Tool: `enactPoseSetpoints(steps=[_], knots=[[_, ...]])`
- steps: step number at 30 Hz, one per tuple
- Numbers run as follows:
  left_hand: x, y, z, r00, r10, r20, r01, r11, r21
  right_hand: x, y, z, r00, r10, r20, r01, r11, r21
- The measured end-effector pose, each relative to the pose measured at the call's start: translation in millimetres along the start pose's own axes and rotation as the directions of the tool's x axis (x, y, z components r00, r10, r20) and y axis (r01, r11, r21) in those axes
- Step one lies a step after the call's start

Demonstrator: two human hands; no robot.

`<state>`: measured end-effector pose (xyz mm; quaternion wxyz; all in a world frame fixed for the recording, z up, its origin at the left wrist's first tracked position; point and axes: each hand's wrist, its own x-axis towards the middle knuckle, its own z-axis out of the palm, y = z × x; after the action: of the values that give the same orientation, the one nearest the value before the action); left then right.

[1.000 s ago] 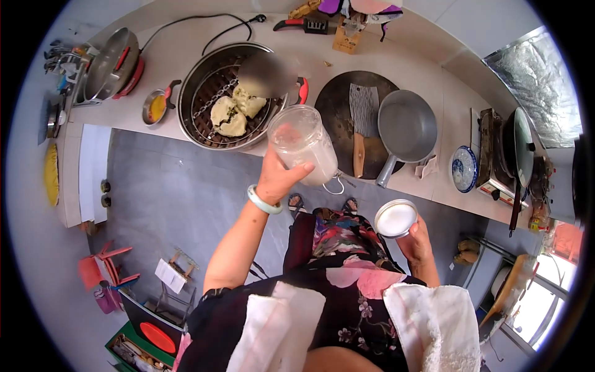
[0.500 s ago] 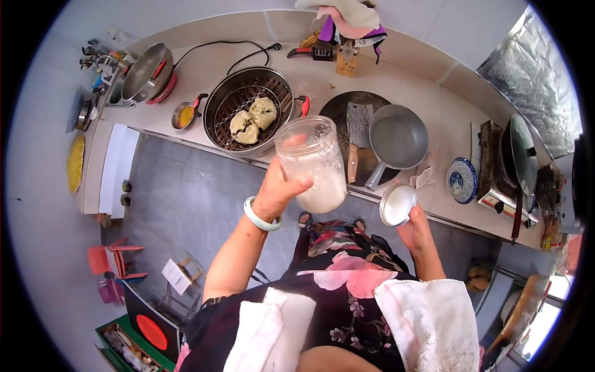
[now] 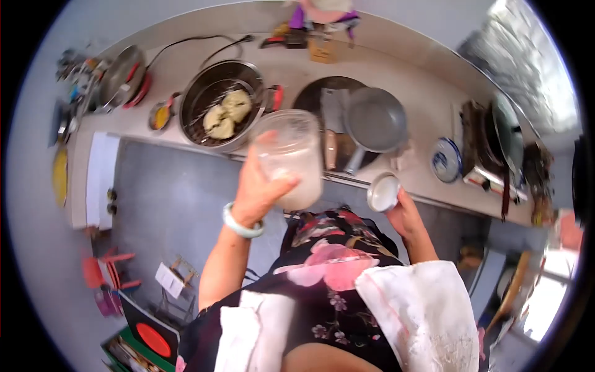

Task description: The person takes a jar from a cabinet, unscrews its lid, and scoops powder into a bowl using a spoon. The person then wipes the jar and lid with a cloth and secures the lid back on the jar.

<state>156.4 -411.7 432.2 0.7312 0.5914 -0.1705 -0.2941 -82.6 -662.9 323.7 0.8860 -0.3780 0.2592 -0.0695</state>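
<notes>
My left hand (image 3: 260, 189) is wrapped around a clear, wide-mouthed jar (image 3: 305, 164), its thumb across the near side. The jar is tilted and cloudy with a whitish content. In my right hand (image 3: 406, 217) is a round white-lined lid (image 3: 384, 192), held by its edge apart from the jar. Behind the jar, a steamer pot (image 3: 186, 127) holds pale, dough-like pieces (image 3: 228, 113) on its rack. A grey saucepan (image 3: 375, 118) and a cleaver (image 3: 331, 124) lie on a dark round board (image 3: 307, 93) beyond my hands.
A small bowl with yellow liquid (image 3: 160, 116) stands left of the steamer. Farther left is a steel pan (image 3: 121, 77). To the right are a blue-and-white plate (image 3: 445, 160) and a stove (image 3: 480, 173) bearing a lidded wok (image 3: 507, 133). The counter edge runs behind my hands.
The camera view has shifted, so the counter and its things sit farther left and higher in the picture. Both hands keep their holds on the jar and the lid.
</notes>
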Motion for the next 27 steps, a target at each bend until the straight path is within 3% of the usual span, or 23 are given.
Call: enactPoseSetpoints(steps=[2,5,6,8,11,12,15,19,22,27], knots=[[-5,-13,-10,0.999,-0.016,0.028,0.017,1.0,-0.022,-13,7,-26,0.996,0.059,-0.067,-0.05,0.991,0.126],[-15,-18,-12,0.996,-0.071,-0.047,0.069,0.997,-0.03,-16,19,-38,0.987,0.065,-0.144,-0.082,0.989,-0.12],[-18,-22,-14,0.996,-0.067,-0.062,0.066,0.998,-0.023,-13,21,-37,0.983,0.034,-0.182,-0.1,0.926,-0.365],[-22,-28,-20,0.993,-0.055,-0.101,0.055,0.998,-0.007,-4,27,-30,0.975,-0.043,-0.219,-0.145,0.623,-0.769],[-27,-25,-24,0.993,-0.03,-0.118,0.033,0.999,0.025,8,23,-10,0.982,-0.157,-0.107,-0.024,0.456,-0.89],[-30,-23,-25,0.991,-0.026,-0.132,0.032,0.998,0.044,11,19,-3,0.979,-0.191,-0.068,0.012,0.392,-0.92],[-36,-19,-27,0.987,-0.013,-0.16,0.028,0.995,0.091,15,1,16,0.987,-0.135,-0.088,-0.02,0.439,-0.898],[-41,-17,-29,0.986,0.0,-0.168,0.024,0.99,0.136,14,14,-14,0.954,-0.09,-0.285,-0.243,0.32,-0.916],[-42,-18,-26,0.99,0.006,-0.14,0.014,0.99,0.139,14,41,-52,0.929,-0.107,-0.354,-0.326,0.218,-0.92],[-32,-24,-18,0.999,-0.034,-0.034,0.04,0.981,0.191,16,65,-96,0.841,-0.315,-0.44,-0.387,0.218,-0.896]])
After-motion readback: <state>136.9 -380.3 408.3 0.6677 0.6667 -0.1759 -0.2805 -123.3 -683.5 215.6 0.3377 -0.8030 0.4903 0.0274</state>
